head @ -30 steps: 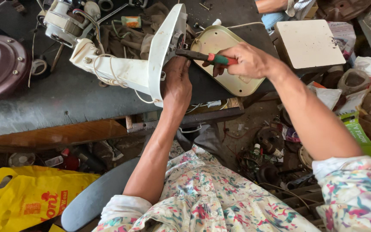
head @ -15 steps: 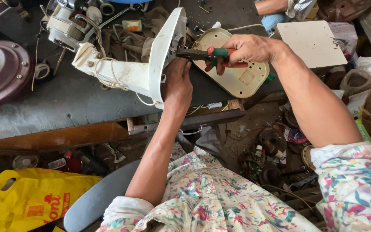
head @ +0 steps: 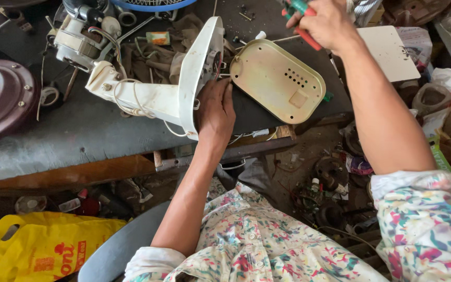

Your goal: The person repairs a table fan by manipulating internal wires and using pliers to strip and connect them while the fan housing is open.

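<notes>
Left hand point(head: 216, 112) pressed against white fan base point(head: 200, 68), steadying; right hand point(head: 325, 22) raised, grip clenched around pliers point(head: 303, 7).

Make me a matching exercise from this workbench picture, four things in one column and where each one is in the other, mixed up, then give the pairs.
Things:
1. left hand
2. right hand
3. yellow plastic bag
4. cream oval cover plate

Places:
A. on the floor at the lower left, below the bench
B. flat on the bench between the two arms
C. pressed against the white fan base
D. raised at the top edge, gripping red and green pliers

Pairs: 1-C, 2-D, 3-A, 4-B
</notes>
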